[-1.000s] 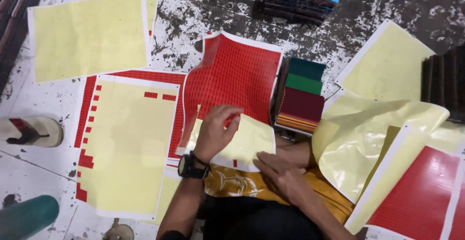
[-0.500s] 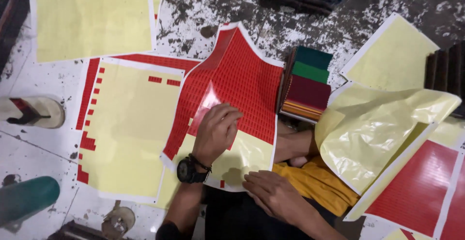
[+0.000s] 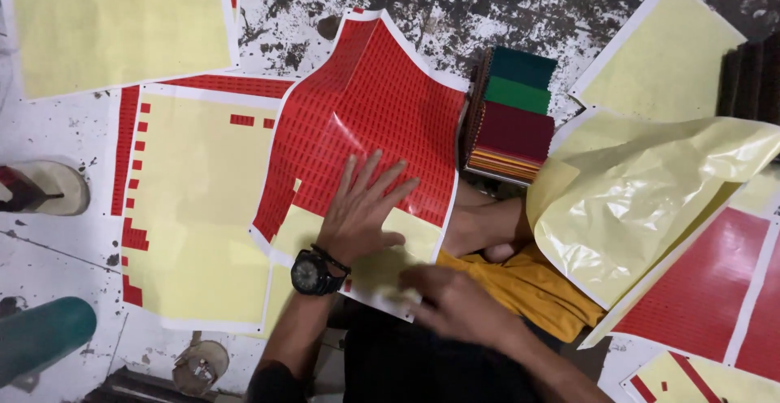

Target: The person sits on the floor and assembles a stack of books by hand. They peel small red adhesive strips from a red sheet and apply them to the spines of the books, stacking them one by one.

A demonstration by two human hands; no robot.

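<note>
My left hand (image 3: 363,207), with a black watch on its wrist, lies flat with fingers spread on a red sticker sheet (image 3: 370,114) whose lower part is bare yellow backing. This sheet rests across my lap and curls up at its far edge. My right hand (image 3: 459,304) is blurred and sits at the sheet's near right corner, touching its edge. Whether it grips the corner is not clear. My bare knee (image 3: 487,228) and yellow shorts (image 3: 536,289) show beside the sheet.
A mostly peeled yellow sheet (image 3: 199,208) lies on the floor to the left. A curled yellow backing (image 3: 642,200) and red sheets (image 3: 707,285) lie to the right. A stack of coloured card (image 3: 512,114) sits ahead. A sandal (image 3: 45,188) and a green cylinder (image 3: 41,334) are at far left.
The red sheet has been spread out flatter and wider across my lap. My left hand went from pinching at the sheet to lying flat on it. My right hand slid leftward to the sheet's near corner.
</note>
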